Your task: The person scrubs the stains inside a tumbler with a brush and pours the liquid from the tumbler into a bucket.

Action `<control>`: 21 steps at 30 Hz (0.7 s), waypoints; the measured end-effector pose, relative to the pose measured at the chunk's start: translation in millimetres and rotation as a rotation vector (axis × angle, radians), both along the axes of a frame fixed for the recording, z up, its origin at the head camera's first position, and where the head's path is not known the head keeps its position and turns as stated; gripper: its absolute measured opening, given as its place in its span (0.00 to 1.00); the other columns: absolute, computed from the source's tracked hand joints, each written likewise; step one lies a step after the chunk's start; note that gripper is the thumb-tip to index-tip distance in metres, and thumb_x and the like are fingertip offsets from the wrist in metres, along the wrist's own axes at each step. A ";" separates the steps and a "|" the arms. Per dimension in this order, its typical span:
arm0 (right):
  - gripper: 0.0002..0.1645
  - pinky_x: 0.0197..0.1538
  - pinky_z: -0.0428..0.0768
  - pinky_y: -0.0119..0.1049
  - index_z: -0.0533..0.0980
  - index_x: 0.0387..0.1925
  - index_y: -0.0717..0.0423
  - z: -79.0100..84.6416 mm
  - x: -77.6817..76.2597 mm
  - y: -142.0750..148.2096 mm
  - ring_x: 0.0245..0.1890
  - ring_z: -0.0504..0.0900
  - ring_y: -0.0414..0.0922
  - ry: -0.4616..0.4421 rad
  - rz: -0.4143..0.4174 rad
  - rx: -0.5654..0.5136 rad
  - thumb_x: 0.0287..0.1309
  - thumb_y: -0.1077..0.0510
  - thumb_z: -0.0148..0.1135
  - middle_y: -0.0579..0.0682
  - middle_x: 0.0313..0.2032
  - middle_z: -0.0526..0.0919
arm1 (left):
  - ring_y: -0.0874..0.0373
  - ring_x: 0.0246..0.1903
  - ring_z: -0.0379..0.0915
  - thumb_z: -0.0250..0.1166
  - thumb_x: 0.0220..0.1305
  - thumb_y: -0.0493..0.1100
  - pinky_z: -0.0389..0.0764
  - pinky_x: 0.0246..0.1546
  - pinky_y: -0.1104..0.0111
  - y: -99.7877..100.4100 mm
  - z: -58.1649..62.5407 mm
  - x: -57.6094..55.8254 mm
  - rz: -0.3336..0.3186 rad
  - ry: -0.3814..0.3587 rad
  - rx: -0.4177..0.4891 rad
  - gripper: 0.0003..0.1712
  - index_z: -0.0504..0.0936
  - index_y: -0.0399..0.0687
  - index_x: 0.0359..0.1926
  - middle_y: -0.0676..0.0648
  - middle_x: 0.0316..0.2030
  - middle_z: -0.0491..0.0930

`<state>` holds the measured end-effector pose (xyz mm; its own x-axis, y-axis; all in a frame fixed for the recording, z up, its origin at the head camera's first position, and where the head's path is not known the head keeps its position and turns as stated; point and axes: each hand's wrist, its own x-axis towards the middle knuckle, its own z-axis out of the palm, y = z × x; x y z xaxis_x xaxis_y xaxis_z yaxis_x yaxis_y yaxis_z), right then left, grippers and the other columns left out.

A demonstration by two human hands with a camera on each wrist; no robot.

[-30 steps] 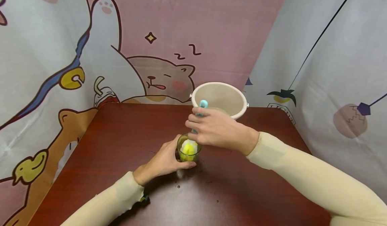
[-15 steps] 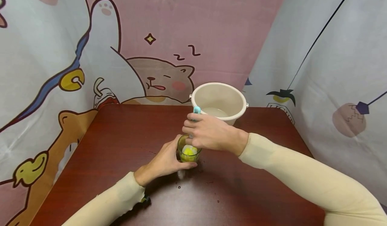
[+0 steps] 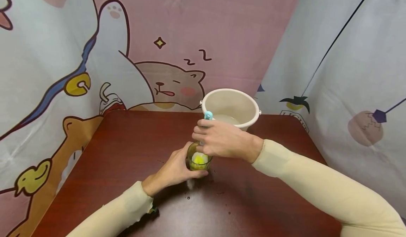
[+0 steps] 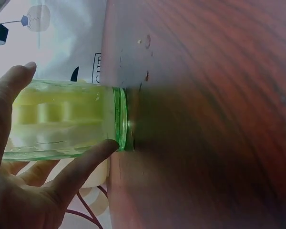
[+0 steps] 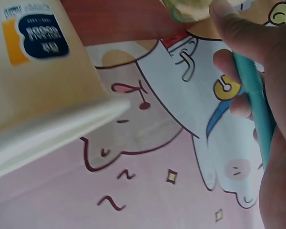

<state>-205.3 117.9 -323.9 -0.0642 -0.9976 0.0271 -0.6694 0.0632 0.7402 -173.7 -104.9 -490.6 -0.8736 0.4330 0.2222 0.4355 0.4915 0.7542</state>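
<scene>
My left hand [image 3: 176, 166] grips a greenish drinking glass [image 4: 120, 119] from its left side, thumb and fingers spread round it. The glass stands upright on the table, its base close against the wood. Inside it sits the white and yellow sponge head [image 3: 199, 159] of a cup brush, filling much of the glass in the left wrist view. Over the rim, my right hand [image 3: 223, 140] holds the brush's teal handle [image 5: 250, 86], which has a ribbed grip and a looped end above my fingers. The handle's lower end is hidden behind the right hand.
Just behind the right hand stands a cream bucket [image 3: 231, 99] with cloudy liquid in its bottom. Small wet drops [image 3: 188, 198] dot the dark red table [image 3: 142, 135]. A cartoon-printed cloth [image 3: 241, 29] hangs around the table's back and sides.
My right hand has moved down and slightly left, pushing the brush deeper into the glass, then stays nearly in place. The left hand keeps its hold on the glass.
</scene>
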 end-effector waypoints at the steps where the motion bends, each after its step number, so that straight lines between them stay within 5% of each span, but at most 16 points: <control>1: 0.05 0.68 0.72 0.41 0.90 0.39 0.36 2.4 0.8 0.0 0.50 0.84 0.46 0.003 0.010 -0.003 0.68 0.53 0.80 0.42 0.42 0.87 | 0.64 0.51 0.89 0.92 0.59 0.63 0.91 0.53 0.66 0.4 -0.3 -0.2 -0.001 0.000 0.003 0.50 0.74 0.67 0.75 0.61 0.57 0.88; 21: 0.10 0.70 0.68 0.42 0.90 0.35 0.41 51.2 22.6 -11.7 0.49 0.82 0.47 0.233 0.125 0.038 0.71 0.59 0.71 0.45 0.41 0.87 | 0.65 0.53 0.90 0.91 0.60 0.60 0.91 0.58 0.64 1.5 -1.0 0.3 -0.010 -0.019 0.012 0.52 0.71 0.67 0.78 0.61 0.58 0.89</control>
